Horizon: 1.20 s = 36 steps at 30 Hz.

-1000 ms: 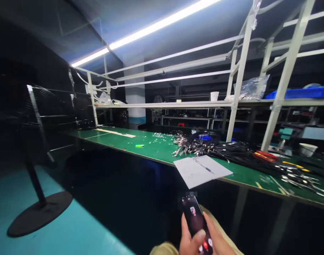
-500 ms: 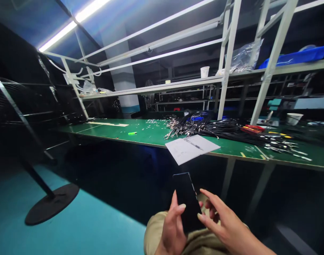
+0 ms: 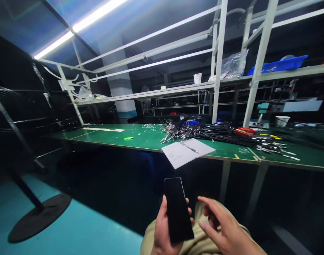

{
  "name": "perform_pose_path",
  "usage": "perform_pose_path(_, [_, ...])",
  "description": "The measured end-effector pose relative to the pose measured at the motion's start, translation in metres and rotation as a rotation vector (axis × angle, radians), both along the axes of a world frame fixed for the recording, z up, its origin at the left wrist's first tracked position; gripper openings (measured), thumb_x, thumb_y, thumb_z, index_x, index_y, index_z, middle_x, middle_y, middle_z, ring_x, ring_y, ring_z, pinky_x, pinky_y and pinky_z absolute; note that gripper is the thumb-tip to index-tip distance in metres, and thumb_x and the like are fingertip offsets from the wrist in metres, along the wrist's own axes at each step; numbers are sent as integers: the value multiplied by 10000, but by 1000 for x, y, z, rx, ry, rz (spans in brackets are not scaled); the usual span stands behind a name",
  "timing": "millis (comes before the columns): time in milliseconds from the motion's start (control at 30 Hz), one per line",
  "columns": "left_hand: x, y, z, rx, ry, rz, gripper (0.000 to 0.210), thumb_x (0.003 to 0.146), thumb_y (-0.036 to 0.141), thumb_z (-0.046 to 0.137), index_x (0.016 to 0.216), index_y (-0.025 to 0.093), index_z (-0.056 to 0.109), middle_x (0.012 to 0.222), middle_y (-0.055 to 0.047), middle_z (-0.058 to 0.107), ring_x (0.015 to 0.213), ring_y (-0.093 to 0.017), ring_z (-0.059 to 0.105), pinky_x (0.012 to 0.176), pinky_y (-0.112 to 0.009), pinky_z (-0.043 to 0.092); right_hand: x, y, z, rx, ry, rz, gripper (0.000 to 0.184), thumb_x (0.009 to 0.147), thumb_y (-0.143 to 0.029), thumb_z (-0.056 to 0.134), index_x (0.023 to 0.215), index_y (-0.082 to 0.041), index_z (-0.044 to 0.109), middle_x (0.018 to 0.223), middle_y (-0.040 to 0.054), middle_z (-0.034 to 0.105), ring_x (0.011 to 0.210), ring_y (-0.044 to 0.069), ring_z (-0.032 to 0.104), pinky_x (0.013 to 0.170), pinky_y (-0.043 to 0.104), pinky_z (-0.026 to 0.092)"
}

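A slim black phone (image 3: 177,209), a flat glossy slab with a dark screen, is held upright low in the view, over the lap in tan trousers (image 3: 201,242). It is gripped from the side by the left hand (image 3: 163,233), whose fingers are clamped around its lower half. The right hand (image 3: 222,228) is held just beside the phone, its fingers apart and loosely curled, touching nothing.

Beyond the knees stands a long bench (image 3: 140,136) with a smooth green top. At its near edge a white sheet of paper (image 3: 187,152) is laid, overhanging slightly, with a thin pen (image 3: 188,147) resting on it. Behind the paper a tangled heap of black cables (image 3: 204,129) is spread (metal ends glinting). A round black fan base (image 3: 39,221) sits on the teal floor.

Compared with half a second before, the phone is seen slightly lower, and the right hand has been drawn a little further from it.
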<state>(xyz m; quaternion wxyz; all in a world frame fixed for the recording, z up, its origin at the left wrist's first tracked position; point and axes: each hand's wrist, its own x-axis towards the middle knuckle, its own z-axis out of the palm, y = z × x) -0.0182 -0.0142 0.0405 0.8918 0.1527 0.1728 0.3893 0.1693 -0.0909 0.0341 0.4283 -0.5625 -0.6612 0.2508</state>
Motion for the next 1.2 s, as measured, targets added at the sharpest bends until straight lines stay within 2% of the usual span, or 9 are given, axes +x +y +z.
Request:
perform_pose_path(167, [-8, -3, -2, 5, -62, -39, 652, 953, 593, 536, 1162, -9, 673, 924, -181, 763, 819, -232, 732, 819, -343, 577, -7, -4, 6, 34, -57, 42, 482, 1002, -431, 495, 1436, -221, 477, 1043, 65, 567, 745, 140, 573, 747, 288, 546])
perform_pose_path(300, [-10, -4, -3, 29, -86, -29, 662, 964, 585, 521, 1175, -26, 666, 931, -184, 767, 821, -235, 734, 809, -343, 574, -11, 3, 25, 67, -106, 88, 474, 993, -413, 516, 1431, -233, 493, 1032, 60, 569, 775, 144, 578, 776, 282, 543])
perform_pose_path(433, [-12, 1, -6, 66, -213, -84, 671, 989, 585, 459, 1172, -26, 667, 938, -168, 772, 873, -248, 735, 856, -364, 560, -19, 15, 40, 94, -130, 121, 397, 1013, -378, 498, 1384, -240, 525, 1019, 55, 568, 797, 141, 571, 738, 254, 520])
perform_pose_path(567, [-13, 6, -12, 70, -232, -165, 714, 969, 653, 426, 1151, 12, 683, 952, -168, 768, 902, -266, 730, 855, -361, 540, -31, 19, 29, 126, -140, 146, 369, 1017, -391, 492, 1339, -226, 562, 991, 58, 563, 760, 137, 552, 700, 248, 494])
perform_pose_path(700, [-11, 6, -16, 64, -180, -113, 718, 953, 659, 462, 1165, 6, 672, 913, -153, 760, 766, -227, 724, 713, -306, 530, -39, 14, 11, 137, -131, 125, 374, 1032, -436, 443, 1312, -243, 598, 941, 50, 532, 681, 129, 506, 659, 259, 466])
perform_pose_path(767, [-10, 4, -16, 56, -160, -99, 732, 941, 663, 483, 1155, -11, 670, 867, -144, 752, 721, -217, 716, 654, -284, 517, -40, 12, 7, 139, -126, 126, 369, 1029, -448, 450, 1300, -264, 619, 949, 50, 533, 711, 135, 537, 691, 260, 489])
perform_pose_path(900, [-8, 1, -16, 44, -172, -118, 740, 936, 665, 492, 1143, -23, 668, 855, -153, 744, 739, -225, 720, 638, -266, 511, -42, 9, 10, 149, -126, 148, 350, 1028, -440, 455, 1270, -286, 655, 992, 62, 543, 865, 164, 606, 801, 263, 527])
perform_pose_path(1200, [-8, -2, -18, 32, -222, -153, 765, 933, 679, 484, 1163, -31, 653, 879, -151, 749, 790, -229, 720, 695, -280, 516, -40, 9, 20, 128, -178, 207, 311, 1016, -378, 481, 1241, -295, 680, 988, 62, 537, 872, 166, 610, 803, 269, 539])
